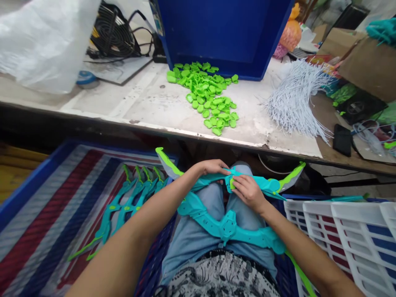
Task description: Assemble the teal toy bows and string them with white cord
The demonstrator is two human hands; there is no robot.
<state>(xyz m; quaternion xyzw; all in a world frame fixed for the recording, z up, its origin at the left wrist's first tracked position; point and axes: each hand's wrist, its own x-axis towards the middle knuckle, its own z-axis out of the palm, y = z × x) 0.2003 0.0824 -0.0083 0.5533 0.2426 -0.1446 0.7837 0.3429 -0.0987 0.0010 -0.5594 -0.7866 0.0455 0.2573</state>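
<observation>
A teal toy bow [261, 182] with grey and lime-green tips lies across my knees. My left hand [214, 166] grips it just left of its middle, fingers wrapped over the upper edge. With fingers bent together, my right hand [248, 190] holds a small lime-green plastic cap [232, 184] against the bow's centre. The fingers partly cover the cap, so I cannot tell whether it is seated. Closer to my body, a second teal bow [228, 228] rests on my lap, its centre bare of green.
Many loose green caps [210, 93] are heaped on the worktable [136, 103] before a blue bin [222, 37]. White strings [297, 97] and a phone [342, 140] lie right. Several bows [126, 208] fill part of the striped-lined crate [34, 218] at left; a white plastic basket [343, 222] stands right.
</observation>
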